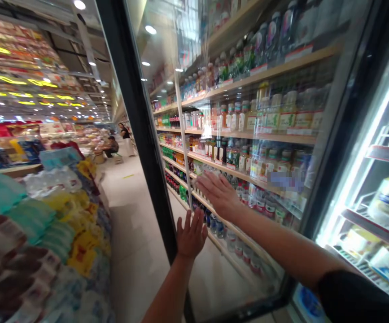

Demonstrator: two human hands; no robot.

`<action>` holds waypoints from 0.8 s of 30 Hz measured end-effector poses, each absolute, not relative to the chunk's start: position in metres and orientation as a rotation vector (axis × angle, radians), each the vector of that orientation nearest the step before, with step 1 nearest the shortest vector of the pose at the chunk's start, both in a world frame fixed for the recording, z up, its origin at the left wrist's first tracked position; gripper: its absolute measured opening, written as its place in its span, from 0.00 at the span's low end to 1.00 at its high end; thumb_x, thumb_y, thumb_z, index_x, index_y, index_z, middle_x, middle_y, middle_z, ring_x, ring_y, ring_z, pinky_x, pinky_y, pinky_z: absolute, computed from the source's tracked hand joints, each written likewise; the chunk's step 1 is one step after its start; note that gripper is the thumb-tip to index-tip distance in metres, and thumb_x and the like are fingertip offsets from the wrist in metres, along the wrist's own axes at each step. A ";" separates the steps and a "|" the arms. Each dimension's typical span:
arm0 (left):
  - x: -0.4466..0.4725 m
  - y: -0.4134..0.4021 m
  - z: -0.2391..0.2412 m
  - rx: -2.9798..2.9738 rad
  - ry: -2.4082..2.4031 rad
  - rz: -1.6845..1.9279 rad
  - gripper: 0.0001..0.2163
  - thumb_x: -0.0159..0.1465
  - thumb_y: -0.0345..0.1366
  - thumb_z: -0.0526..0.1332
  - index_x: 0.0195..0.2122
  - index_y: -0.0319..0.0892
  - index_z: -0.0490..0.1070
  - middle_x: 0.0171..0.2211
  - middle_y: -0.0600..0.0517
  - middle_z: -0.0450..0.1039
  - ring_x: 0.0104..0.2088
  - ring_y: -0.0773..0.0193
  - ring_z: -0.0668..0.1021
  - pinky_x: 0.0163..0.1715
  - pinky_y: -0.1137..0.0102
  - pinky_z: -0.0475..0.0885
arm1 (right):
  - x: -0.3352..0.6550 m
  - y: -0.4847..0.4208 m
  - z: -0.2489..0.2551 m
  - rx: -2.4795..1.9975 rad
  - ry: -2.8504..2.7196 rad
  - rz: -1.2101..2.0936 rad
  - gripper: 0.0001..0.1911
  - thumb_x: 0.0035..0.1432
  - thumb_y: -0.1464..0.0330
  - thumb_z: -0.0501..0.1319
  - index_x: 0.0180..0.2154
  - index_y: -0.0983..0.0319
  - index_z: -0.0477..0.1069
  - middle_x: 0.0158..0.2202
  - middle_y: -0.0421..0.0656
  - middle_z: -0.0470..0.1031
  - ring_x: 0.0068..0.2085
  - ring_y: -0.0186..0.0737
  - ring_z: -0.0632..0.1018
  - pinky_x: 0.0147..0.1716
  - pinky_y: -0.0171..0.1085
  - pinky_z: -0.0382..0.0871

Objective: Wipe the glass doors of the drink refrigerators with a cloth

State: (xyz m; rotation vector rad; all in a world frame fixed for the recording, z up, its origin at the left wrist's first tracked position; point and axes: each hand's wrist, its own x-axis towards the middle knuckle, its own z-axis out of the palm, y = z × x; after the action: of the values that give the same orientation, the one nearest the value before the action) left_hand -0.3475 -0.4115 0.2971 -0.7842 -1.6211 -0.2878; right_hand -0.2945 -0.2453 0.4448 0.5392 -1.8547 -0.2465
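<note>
A glass door [234, 278] with a black frame stands swung out from a lit refrigerated case [376, 215] on the right. My left hand [191, 233] is up against the glass close to the frame's left edge, fingers spread, holding nothing. Above and to the right of it, my right hand [221, 193] is stretched flat at the glass with its fingers extended and nothing in it. Whether both palms fully touch the glass I cannot tell. Rows of bottled drinks [234, 116] on wooden shelves show through the pane.
Packaged goods [56, 224] are heaped along the left of the aisle floor [127, 251]. Two people [111, 146] are far down the aisle, one low down and one upright. Wire shelves [382, 220] inside the case hold tubs and packs.
</note>
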 end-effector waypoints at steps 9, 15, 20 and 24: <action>-0.329 -0.421 0.303 -0.856 -1.629 -0.443 0.22 0.66 0.31 0.58 0.61 0.36 0.62 0.55 0.39 0.72 0.65 0.51 0.65 0.66 0.51 0.55 | -0.313 -0.293 0.472 0.590 -1.869 -0.203 0.28 0.70 0.74 0.47 0.69 0.61 0.53 0.71 0.38 0.53 0.72 0.41 0.47 0.72 0.48 0.41; -0.304 -0.454 0.282 -0.906 -1.546 -0.567 0.12 0.64 0.28 0.58 0.49 0.40 0.66 0.44 0.44 0.70 0.51 0.56 0.73 0.53 0.58 0.69 | -0.306 -0.287 0.293 0.979 -1.905 -0.254 0.18 0.71 0.69 0.50 0.55 0.61 0.71 0.60 0.39 0.73 0.64 0.32 0.68 0.63 0.36 0.64; -0.307 -0.458 0.284 -0.953 -1.652 -0.520 0.12 0.65 0.30 0.56 0.51 0.40 0.67 0.46 0.43 0.72 0.51 0.56 0.73 0.53 0.58 0.68 | -0.299 -0.246 0.313 0.892 -1.912 -0.231 0.20 0.70 0.74 0.51 0.61 0.60 0.66 0.62 0.39 0.70 0.66 0.34 0.65 0.68 0.41 0.55; -0.317 -0.440 0.296 -0.930 -1.667 -0.583 0.17 0.67 0.31 0.55 0.57 0.39 0.63 0.53 0.40 0.69 0.57 0.54 0.70 0.57 0.56 0.67 | -0.297 -0.241 0.330 0.433 -1.994 -0.059 0.25 0.69 0.74 0.50 0.65 0.59 0.61 0.64 0.45 0.67 0.69 0.43 0.60 0.69 0.51 0.47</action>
State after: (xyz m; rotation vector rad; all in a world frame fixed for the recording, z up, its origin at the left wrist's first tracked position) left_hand -0.3174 -0.4399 0.2956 -0.9299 -1.6671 -0.5825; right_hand -0.2969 -0.2412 0.3303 0.4328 -1.9937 -0.0591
